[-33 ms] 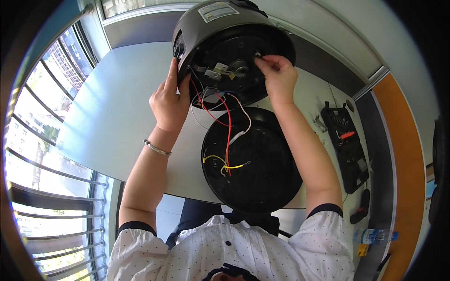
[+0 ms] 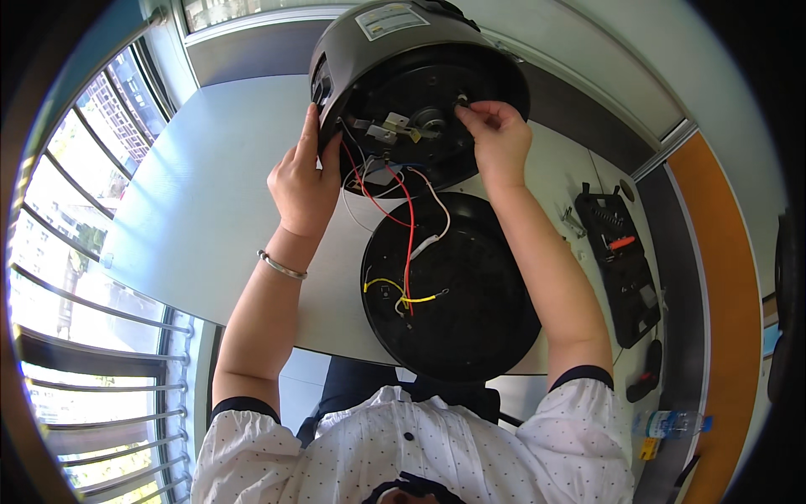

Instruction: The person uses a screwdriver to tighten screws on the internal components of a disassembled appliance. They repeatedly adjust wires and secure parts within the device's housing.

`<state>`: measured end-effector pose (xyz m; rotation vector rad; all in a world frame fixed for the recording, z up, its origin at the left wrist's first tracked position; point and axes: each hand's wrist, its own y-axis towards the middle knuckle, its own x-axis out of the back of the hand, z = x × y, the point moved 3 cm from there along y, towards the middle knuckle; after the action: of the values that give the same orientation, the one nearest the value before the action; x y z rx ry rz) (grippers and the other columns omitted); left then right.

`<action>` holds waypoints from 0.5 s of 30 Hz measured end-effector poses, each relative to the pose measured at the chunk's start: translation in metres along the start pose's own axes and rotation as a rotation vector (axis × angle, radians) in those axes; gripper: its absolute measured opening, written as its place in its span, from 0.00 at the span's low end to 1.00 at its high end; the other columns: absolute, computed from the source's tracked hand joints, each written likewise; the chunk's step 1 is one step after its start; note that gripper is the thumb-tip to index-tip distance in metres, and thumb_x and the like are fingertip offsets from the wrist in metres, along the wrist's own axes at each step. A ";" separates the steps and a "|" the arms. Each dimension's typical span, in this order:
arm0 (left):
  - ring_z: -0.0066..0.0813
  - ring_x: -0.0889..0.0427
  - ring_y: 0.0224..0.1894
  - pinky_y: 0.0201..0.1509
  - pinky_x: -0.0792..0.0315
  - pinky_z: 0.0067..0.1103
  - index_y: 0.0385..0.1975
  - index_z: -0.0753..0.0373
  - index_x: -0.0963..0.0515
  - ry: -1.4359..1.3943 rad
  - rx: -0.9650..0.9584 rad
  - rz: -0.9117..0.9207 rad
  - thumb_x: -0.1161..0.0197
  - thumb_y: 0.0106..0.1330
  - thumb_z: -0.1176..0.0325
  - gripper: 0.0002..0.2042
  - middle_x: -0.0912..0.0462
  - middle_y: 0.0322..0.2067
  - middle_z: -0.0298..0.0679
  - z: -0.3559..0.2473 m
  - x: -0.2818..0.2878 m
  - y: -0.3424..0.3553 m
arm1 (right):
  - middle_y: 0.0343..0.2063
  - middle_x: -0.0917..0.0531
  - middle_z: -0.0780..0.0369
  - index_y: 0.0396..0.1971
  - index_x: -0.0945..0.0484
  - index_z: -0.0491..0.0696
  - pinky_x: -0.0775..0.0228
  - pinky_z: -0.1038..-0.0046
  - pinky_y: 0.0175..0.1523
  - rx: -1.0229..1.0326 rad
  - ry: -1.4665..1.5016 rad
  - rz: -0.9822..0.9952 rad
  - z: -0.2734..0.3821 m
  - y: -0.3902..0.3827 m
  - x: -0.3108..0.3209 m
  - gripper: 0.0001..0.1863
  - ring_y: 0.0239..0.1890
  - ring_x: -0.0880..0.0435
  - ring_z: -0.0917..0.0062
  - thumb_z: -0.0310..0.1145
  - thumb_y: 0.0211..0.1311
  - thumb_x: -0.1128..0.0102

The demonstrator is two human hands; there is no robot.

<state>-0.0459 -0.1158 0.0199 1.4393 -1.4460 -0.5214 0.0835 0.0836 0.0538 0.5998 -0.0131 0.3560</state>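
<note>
A dark grey cooker body (image 2: 386,34) lies tipped on its side, its black underside toward me, showing metal brackets (image 2: 382,130) around the round centre fitting (image 2: 428,119). My left hand (image 2: 306,176) grips the body's left rim. My right hand (image 2: 499,143) pinches a small light-coloured fitting (image 2: 462,99) at the underside's upper right; the fingertips partly hide it. Red (image 2: 410,227), white and yellow wires (image 2: 424,298) hang out of the body over a round black base cover (image 2: 462,319) lying below it on the table.
The pale table (image 2: 193,168) has a curved edge. On the right lie an open black tool case (image 2: 621,277) with a red-handled tool, loose metal bits (image 2: 573,223) and a black object (image 2: 645,374). A water bottle (image 2: 672,424) stands lower right. A barred window (image 2: 92,244) fills the left side.
</note>
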 end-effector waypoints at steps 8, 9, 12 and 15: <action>0.25 0.19 0.21 0.27 0.26 0.18 0.54 0.57 0.27 0.006 -0.008 -0.001 0.36 0.57 0.69 0.22 0.19 0.23 0.40 0.000 0.000 0.000 | 0.17 0.21 0.64 0.25 0.21 0.41 0.34 0.81 0.26 0.112 -0.074 -0.066 -0.001 -0.002 -0.002 0.08 0.19 0.27 0.83 0.28 0.47 0.32; 0.25 0.19 0.21 0.27 0.26 0.18 0.54 0.57 0.27 0.000 -0.008 -0.006 0.36 0.57 0.69 0.22 0.19 0.23 0.40 0.000 0.000 0.000 | 0.17 0.21 0.64 0.24 0.21 0.41 0.33 0.80 0.27 0.112 -0.067 -0.075 -0.001 -0.003 -0.002 0.08 0.19 0.27 0.83 0.28 0.47 0.32; 0.25 0.19 0.21 0.26 0.26 0.18 0.54 0.57 0.27 0.006 -0.008 -0.003 0.36 0.57 0.69 0.22 0.19 0.23 0.40 0.000 0.000 0.000 | 0.17 0.21 0.63 0.24 0.20 0.41 0.33 0.80 0.28 0.107 -0.075 -0.093 0.001 -0.004 -0.002 0.08 0.19 0.26 0.82 0.29 0.47 0.31; 0.26 0.19 0.21 0.26 0.26 0.18 0.53 0.57 0.27 0.012 -0.015 -0.013 0.35 0.57 0.69 0.22 0.19 0.23 0.40 0.000 0.000 0.000 | 0.17 0.20 0.62 0.23 0.19 0.41 0.32 0.79 0.28 0.097 -0.124 -0.100 0.002 -0.006 -0.001 0.08 0.19 0.25 0.80 0.30 0.47 0.32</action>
<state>-0.0460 -0.1156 0.0196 1.4387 -1.4215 -0.5301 0.0843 0.0778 0.0518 0.7154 -0.0844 0.2230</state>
